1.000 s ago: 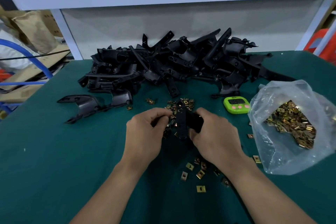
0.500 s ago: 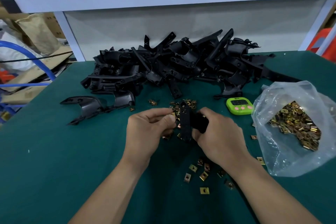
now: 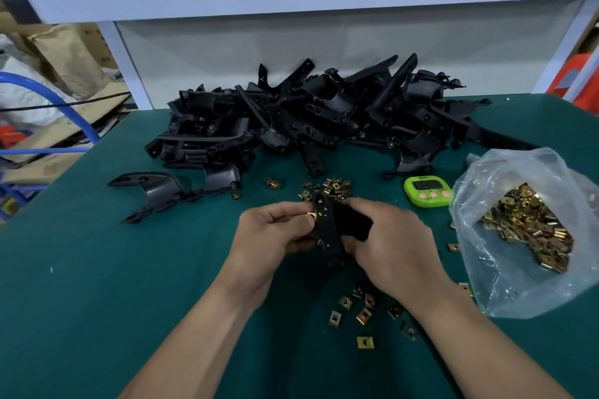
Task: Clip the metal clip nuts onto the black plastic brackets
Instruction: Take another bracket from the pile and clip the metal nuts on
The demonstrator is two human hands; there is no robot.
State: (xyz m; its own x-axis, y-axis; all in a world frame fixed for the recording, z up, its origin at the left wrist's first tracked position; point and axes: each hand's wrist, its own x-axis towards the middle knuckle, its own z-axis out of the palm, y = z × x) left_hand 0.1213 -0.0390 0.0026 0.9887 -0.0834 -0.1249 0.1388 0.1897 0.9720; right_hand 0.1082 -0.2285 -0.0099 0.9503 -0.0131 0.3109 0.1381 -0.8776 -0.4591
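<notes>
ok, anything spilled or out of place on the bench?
Loose clip nuts lie scattered on the green mat, outside the plastic bag. Brackets sit in a tangled heap. No damage visible.

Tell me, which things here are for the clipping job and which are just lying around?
For the job: held bracket in the right hand; clip nut pinched by the left hand; bracket pile; loose clip nuts; bag of clip nuts.
Just lying about: green timer; brown paper sack; blue tubing.

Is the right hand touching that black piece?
Touching. The head view shows the right hand gripping the black bracket, fingers curled round it, while the left hand pinches a clip nut.
</notes>
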